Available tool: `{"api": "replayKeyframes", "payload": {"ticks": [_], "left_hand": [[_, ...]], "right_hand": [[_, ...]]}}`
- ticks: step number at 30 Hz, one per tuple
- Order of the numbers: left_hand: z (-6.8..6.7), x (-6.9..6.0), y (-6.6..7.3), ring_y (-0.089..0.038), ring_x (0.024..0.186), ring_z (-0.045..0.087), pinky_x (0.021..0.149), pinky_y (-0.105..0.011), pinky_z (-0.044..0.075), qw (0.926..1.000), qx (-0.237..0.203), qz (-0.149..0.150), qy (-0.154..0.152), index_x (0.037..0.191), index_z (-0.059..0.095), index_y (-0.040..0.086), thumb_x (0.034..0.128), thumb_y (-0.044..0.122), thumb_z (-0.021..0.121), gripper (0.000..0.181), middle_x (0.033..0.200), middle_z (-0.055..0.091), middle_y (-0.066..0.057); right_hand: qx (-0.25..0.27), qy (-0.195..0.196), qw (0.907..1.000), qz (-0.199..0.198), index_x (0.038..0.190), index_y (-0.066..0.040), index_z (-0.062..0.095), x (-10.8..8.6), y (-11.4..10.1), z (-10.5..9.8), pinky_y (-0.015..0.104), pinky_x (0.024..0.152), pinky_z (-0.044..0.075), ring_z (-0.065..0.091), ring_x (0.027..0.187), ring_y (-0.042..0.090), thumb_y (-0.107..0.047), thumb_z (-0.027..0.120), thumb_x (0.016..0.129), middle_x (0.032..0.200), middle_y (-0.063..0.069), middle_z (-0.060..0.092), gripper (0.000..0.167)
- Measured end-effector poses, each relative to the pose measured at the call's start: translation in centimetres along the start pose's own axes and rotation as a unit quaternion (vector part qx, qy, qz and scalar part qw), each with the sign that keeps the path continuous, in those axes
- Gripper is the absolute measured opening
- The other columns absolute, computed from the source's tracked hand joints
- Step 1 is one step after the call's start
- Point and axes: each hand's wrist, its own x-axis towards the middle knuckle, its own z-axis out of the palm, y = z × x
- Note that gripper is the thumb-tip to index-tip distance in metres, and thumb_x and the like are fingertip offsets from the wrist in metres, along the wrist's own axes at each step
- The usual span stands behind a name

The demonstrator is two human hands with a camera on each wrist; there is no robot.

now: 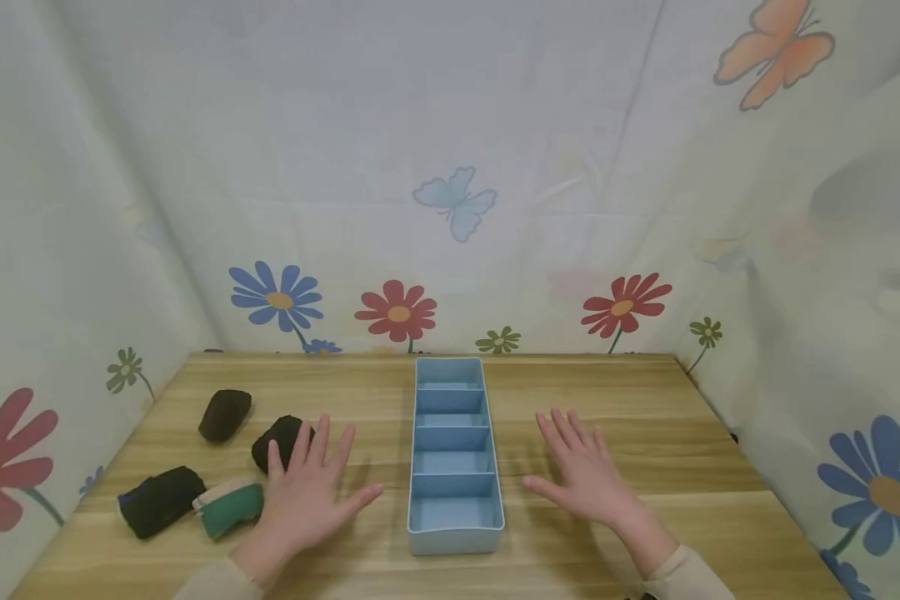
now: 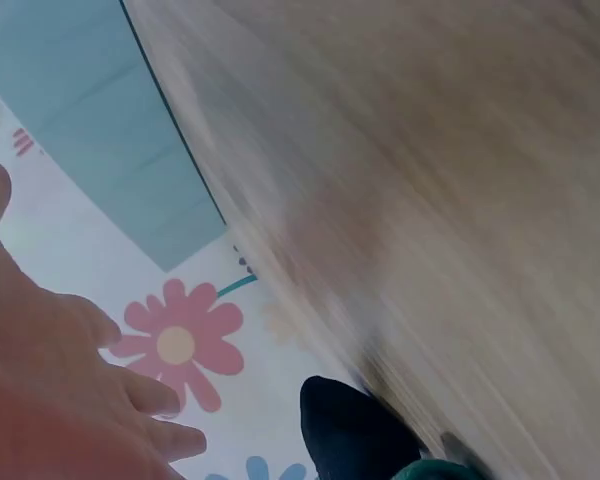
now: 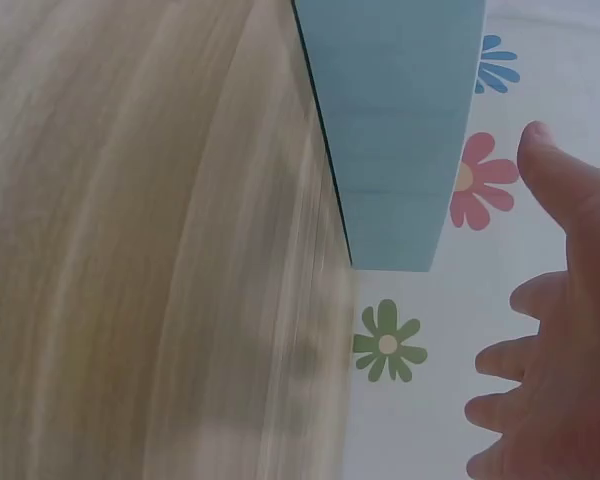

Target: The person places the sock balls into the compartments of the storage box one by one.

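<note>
A light blue organizer box (image 1: pixel 455 542) with a row of several compartments stands lengthwise on the wooden table; the compartments hold nothing. To its left my left hand (image 1: pixel 307 492) hovers with spread fingers, holding nothing. Its fingertips overlap a black rolled cloth bundle (image 1: pixel 276 446) in the head view. Beside that wrist lies a green and beige rolled bundle (image 1: pixel 231 508). Further left are a black bundle with a blue edge (image 1: pixel 161 500) and a dark bundle (image 1: pixel 225 415). Right of the box, my right hand (image 1: pixel 585 475) is spread above the table, also without anything in it.
The wooden table (image 1: pixel 615 550) meets a white cloth backdrop (image 1: pixel 330 208) printed with flowers and butterflies, which surrounds it at the back and sides. In the right wrist view the box's side wall (image 3: pixel 395 140) rises near my thumb.
</note>
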Motion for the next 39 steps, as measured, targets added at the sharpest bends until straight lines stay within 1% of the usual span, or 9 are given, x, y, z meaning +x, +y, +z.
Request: {"api": "replayKeyframes", "payload": {"ticks": [5,9,15,18,23,27,32,36,39], "left_hand": [[-0.5,-0.3,-0.5,-0.048,0.144,0.017,0.104,-0.079,0.006,0.9997,0.001,0.009,0.021,0.156,0.034,0.015,0.084,0.078,0.051,0.097,0.159,0.021,-0.025],[-0.8,-0.6,-1.1,-0.049,0.142,0.022,0.104,-0.078,0.009,0.9992,-0.006,0.009,0.038,0.156,0.033,0.013,0.0834,0.078,0.052,0.099,0.157,0.026,-0.026],[-1.0,-1.3,-2.4,-0.048,0.141,0.025,0.104,-0.077,0.012,0.9984,-0.026,-0.004,0.051,0.156,0.031,0.01,0.0802,0.076,0.06,0.104,0.155,0.03,-0.027],[-1.3,-1.6,-3.1,-0.047,0.139,0.029,0.104,-0.076,0.015,0.9977,-0.029,-0.006,0.061,0.154,0.033,0.007,0.0778,0.075,0.064,0.107,0.153,0.034,-0.026],[-2.0,-2.2,-4.2,-0.048,0.133,0.037,0.104,-0.072,0.023,0.9951,-0.04,0.008,0.09,0.148,0.04,-0.001,0.0739,0.07,0.072,0.108,0.146,0.042,-0.027],[-2.5,-2.6,-5.2,-0.049,0.128,0.043,0.101,-0.069,0.029,0.9912,-0.067,0.014,0.113,0.145,0.042,-0.004,0.069,0.064,0.08,0.109,0.141,0.047,-0.029],[-2.9,-3.2,-6.7,-0.049,0.121,0.049,0.094,-0.07,0.035,0.9898,-0.089,0.007,0.111,0.144,0.044,-0.004,0.0663,0.061,0.084,0.109,0.134,0.054,-0.03],[-3.1,-3.6,-7.8,-0.051,0.114,0.053,0.089,-0.071,0.037,0.9905,-0.095,0.0,0.099,0.144,0.044,-0.003,0.0658,0.06,0.085,0.109,0.123,0.061,-0.029],[-3.2,-4.0,-8.7,-0.05,0.113,0.053,0.089,-0.071,0.036,0.9905,-0.105,-0.004,0.088,0.148,0.041,0.001,0.0659,0.058,0.086,0.11,0.125,0.06,-0.028]], "right_hand": [[0.063,0.016,0.9978,-0.014,0.155,-0.003,0.029,0.2,-0.4,0.0,0.071,0.109,0.015,0.02,0.143,0.05,-0.049,0.071,0.087,0.157,0.025,0.027,0.092],[0.122,0.023,0.9921,-0.017,0.155,-0.003,0.029,0.4,-0.6,0.0,0.068,0.111,0.017,0.022,0.143,0.049,-0.045,0.073,0.086,0.157,0.024,0.028,0.092],[0.203,0.012,0.979,0.019,0.157,-0.009,0.027,0.7,-1.0,0.5,0.066,0.108,0.028,0.028,0.141,0.045,-0.044,0.074,0.087,0.158,0.019,0.029,0.091],[0.237,0.003,0.9709,0.035,0.157,-0.01,0.027,0.7,-1.2,0.7,0.064,0.109,0.029,0.031,0.141,0.043,-0.043,0.074,0.088,0.158,0.017,0.03,0.09],[0.314,-0.002,0.9487,0.033,0.156,-0.002,0.026,0.8,-1.6,1.2,0.06,0.11,0.029,0.031,0.142,0.041,-0.032,0.074,0.09,0.158,0.018,0.03,0.087],[0.378,-0.012,0.925,0.036,0.155,0.001,0.025,0.9,-1.9,1.7,0.058,0.111,0.028,0.031,0.142,0.04,-0.019,0.074,0.091,0.157,0.02,0.029,0.083],[0.436,-0.031,0.8977,0.058,0.155,0.0,0.025,0.9,-2.1,2.3,0.056,0.112,0.028,0.032,0.141,0.04,-0.012,0.072,0.092,0.156,0.024,0.031,0.08],[0.467,-0.047,0.8811,0.059,0.154,0.002,0.024,0.7,-2.3,2.6,0.056,0.111,0.029,0.034,0.139,0.044,-0.012,0.068,0.094,0.154,0.028,0.03,0.077],[0.484,-0.054,0.8712,0.065,0.154,0.003,0.024,0.6,-2.3,2.7,0.054,0.111,0.031,0.035,0.138,0.045,-0.012,0.067,0.094,0.153,0.029,0.031,0.076]]}}
